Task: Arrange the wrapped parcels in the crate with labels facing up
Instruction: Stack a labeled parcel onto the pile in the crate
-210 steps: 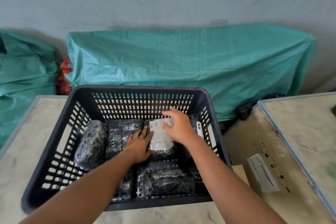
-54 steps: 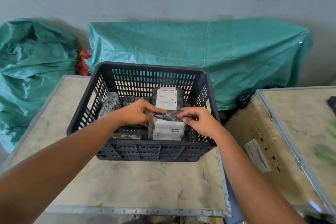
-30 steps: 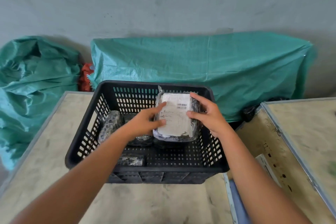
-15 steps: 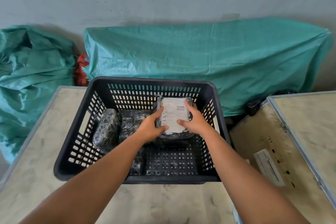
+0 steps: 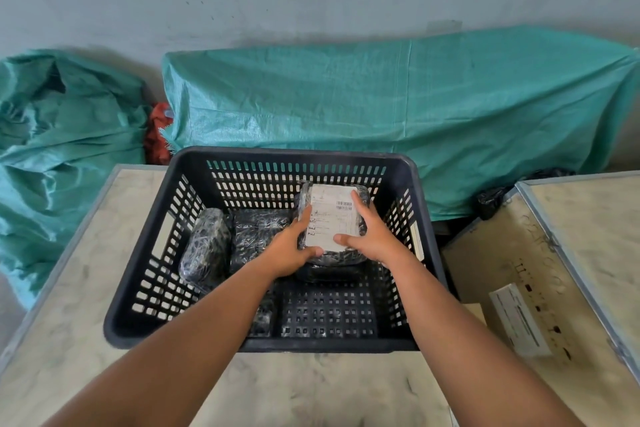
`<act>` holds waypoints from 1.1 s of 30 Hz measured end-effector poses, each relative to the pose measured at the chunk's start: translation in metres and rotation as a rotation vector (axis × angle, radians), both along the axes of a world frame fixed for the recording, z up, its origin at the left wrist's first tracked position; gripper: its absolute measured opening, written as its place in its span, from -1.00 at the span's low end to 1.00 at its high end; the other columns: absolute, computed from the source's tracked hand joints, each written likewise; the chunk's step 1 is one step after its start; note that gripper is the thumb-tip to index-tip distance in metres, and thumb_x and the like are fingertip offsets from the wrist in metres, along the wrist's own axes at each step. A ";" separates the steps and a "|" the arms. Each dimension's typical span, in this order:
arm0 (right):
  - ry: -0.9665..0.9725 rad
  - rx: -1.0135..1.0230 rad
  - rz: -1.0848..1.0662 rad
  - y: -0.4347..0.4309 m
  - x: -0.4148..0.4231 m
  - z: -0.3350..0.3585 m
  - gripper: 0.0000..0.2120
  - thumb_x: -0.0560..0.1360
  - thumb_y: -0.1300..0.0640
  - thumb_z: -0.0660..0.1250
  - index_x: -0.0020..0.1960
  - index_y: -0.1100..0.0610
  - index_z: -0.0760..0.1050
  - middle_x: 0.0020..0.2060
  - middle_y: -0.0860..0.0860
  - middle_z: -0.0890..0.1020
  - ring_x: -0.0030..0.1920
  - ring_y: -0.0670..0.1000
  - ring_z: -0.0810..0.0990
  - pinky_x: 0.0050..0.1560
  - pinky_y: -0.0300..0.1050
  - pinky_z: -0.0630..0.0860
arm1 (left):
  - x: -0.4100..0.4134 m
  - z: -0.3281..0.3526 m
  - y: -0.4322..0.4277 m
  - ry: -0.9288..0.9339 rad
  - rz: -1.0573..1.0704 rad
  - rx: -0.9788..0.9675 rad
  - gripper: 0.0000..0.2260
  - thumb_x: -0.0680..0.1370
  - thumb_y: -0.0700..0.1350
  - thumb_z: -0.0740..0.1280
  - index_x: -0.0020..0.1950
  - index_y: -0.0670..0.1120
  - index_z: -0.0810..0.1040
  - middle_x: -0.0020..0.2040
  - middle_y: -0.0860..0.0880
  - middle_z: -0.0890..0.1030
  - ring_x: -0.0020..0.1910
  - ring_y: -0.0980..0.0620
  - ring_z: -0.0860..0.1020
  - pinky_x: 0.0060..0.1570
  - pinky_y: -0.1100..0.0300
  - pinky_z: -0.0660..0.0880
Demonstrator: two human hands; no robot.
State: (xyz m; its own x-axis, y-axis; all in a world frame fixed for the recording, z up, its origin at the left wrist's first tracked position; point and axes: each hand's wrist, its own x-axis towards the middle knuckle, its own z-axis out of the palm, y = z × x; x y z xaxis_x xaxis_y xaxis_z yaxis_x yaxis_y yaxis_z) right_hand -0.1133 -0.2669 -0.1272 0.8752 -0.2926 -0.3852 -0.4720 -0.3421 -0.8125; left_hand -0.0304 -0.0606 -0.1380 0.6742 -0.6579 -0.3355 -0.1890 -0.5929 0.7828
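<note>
**Labelled parcel held at the back right of the crate**

On a pale, scuffed tabletop (image 5: 86,288) with a metal-edged rim stands a dark slotted crate (image 5: 145,243), its far wall close to the table's back edge. Behind it a grey wall rises above a long shape draped in green woven sheeting (image 5: 415,107); a second crumpled green heap (image 5: 52,149) sits to the left, with a scrap of red material (image 5: 157,135) between the two. To the right, across a narrow gap, lies a wooden case (image 5: 502,270) with metal trim and a white sticker (image 5: 519,322) on its side.

From the head camera, both arms reach over the crate's near rim. The left hand (image 5: 287,253) curls round the left edge and near corner of a labelled parcel (image 5: 332,218), fingers closed on it; the right hand (image 5: 370,236) grips the right edge, thumb lying across the white label, which faces up. This parcel sits in the back right part of the crate, over another dark parcel. Two black-wrapped parcels (image 5: 206,250) and (image 5: 258,232) lie side by side at the back left, showing no label. The near right of the perforated floor (image 5: 329,312) is bare, and bare tabletop lies in front of the crate and to its left.
</note>
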 end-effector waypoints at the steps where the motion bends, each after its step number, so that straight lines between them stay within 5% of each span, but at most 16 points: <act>1: 0.003 0.000 -0.001 0.000 0.000 0.000 0.09 0.43 0.13 0.60 0.65 -0.27 -0.06 0.67 0.02 -0.19 0.65 0.13 -0.04 0.54 0.11 0.14 | 0.000 0.000 0.000 0.014 0.004 0.003 -0.10 0.52 -0.09 0.50 0.66 0.11 -0.04 0.61 0.08 0.19 0.54 -0.02 0.25 0.47 -0.01 0.21; 10: 0.010 -0.057 -0.044 0.014 -0.001 0.018 0.07 0.44 0.19 0.59 0.66 -0.19 -0.04 0.58 0.05 0.28 0.35 -0.03 0.37 0.06 -0.24 0.54 | 0.002 0.011 -0.001 0.050 0.015 -0.012 -0.09 0.49 -0.07 0.54 0.66 0.09 0.02 0.62 0.00 0.22 0.55 -0.11 0.25 0.49 -0.09 0.21; 17: 0.000 -0.280 0.009 0.029 -0.010 0.042 -0.08 0.49 0.06 0.55 0.67 -0.02 0.09 0.60 0.17 0.20 0.56 0.21 0.27 0.54 0.09 0.22 | 0.003 0.048 0.029 -0.110 -0.010 0.065 0.06 0.41 0.08 0.57 0.67 0.06 -0.11 0.59 -0.07 0.29 0.45 -0.12 0.41 0.37 0.00 0.38; 21: -0.155 -0.454 -0.004 0.048 -0.012 0.059 -0.26 0.56 0.00 0.47 0.64 -0.01 0.21 0.64 0.21 0.15 0.64 0.21 0.07 0.58 0.12 0.03 | 0.010 0.087 0.082 -0.303 0.067 0.027 -0.24 0.42 0.15 0.52 0.56 0.14 0.30 0.61 0.02 0.22 0.49 -0.08 0.38 0.41 -0.12 0.37; 24: -0.324 -0.452 0.021 0.074 -0.001 0.072 -0.35 0.55 0.02 0.48 0.58 0.01 0.35 0.59 0.16 0.30 0.62 0.13 0.16 0.55 0.00 0.09 | 0.013 0.108 0.133 -0.417 0.171 -0.184 -0.49 0.43 0.13 0.52 0.37 0.16 0.55 0.52 0.09 0.40 0.46 0.01 0.41 0.39 -0.16 0.42; 28: -0.377 -0.322 0.055 0.106 0.027 0.080 -0.35 0.52 0.02 0.52 0.55 0.00 0.38 0.55 0.04 0.40 0.58 0.06 0.28 0.50 -0.06 0.16 | 0.023 0.107 0.189 -0.710 0.327 -0.219 -0.56 0.48 0.23 0.42 0.34 0.18 0.57 0.52 -0.07 0.39 0.49 -0.11 0.36 0.41 -0.12 0.32; 33: -0.258 -0.383 0.298 0.153 0.066 0.045 -0.34 0.52 0.16 0.52 0.56 0.02 0.37 0.57 0.12 0.35 0.58 0.13 0.27 0.60 0.14 0.12 | 0.033 0.073 0.223 -0.394 0.349 0.017 -0.40 0.47 0.25 0.44 0.48 0.39 0.34 0.63 -0.19 0.17 0.58 -0.15 0.21 0.44 -0.05 0.27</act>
